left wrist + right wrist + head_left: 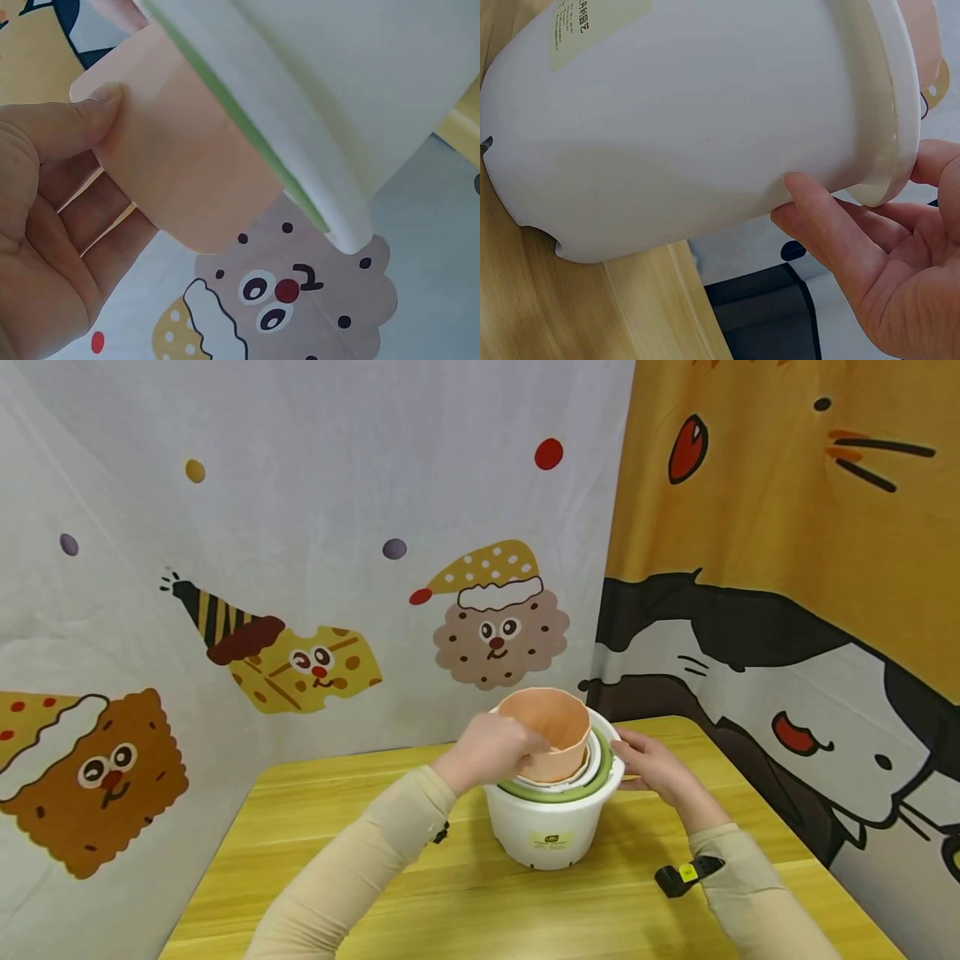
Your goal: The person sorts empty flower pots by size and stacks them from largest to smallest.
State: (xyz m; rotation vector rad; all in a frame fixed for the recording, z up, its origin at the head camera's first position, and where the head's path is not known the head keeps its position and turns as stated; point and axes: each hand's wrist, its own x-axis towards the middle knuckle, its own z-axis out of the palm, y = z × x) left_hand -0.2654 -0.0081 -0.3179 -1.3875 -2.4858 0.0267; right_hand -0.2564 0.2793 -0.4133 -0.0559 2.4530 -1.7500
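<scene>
A large white flowerpot with a small label and notches at its base stands upright on the table. Nested inside it are a green pot, a white inner pot and, on top, a peach-coloured pot that rises well above the rest. My left hand pinches the peach pot's rim, thumb on one side of the wall and fingers on the other. At the white pot's right side, my right hand grips the rim, thumb at the top edge and fingertips under it against the wall.
The wood-grain table extends on both sides of the pots. A printed white curtain hangs behind, and an orange cat-patterned curtain hangs along the right side. A black wrist device sits at the right sleeve.
</scene>
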